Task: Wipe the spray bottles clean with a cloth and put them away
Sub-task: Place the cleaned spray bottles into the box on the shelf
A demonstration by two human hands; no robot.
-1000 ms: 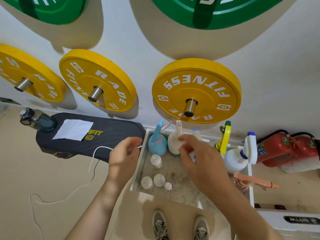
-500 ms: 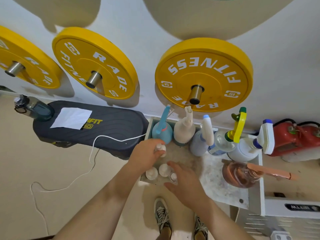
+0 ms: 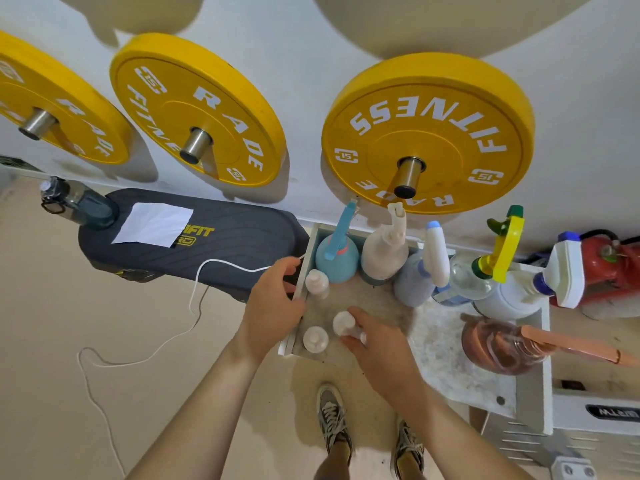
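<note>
The left hand (image 3: 273, 303) curls its fingers round the tray (image 3: 286, 342) rim, likely steadying it, while the right hand (image 3: 379, 344) fingers narrow around a small white bottle (image 3: 341, 322), seemingly to lift it.

Your right grip (image 3: 381, 348) is covering all but the cap of a small white bottle (image 3: 343, 322), hiding whether the fingers are gripping it. Your left grip (image 3: 272, 303) is sitting beside the tray wall (image 3: 309, 244), contact unclear. The leftmost yellow plate (image 3: 52, 109) and red extinguisher (image 3: 613, 271) are running off the picture edges
</note>
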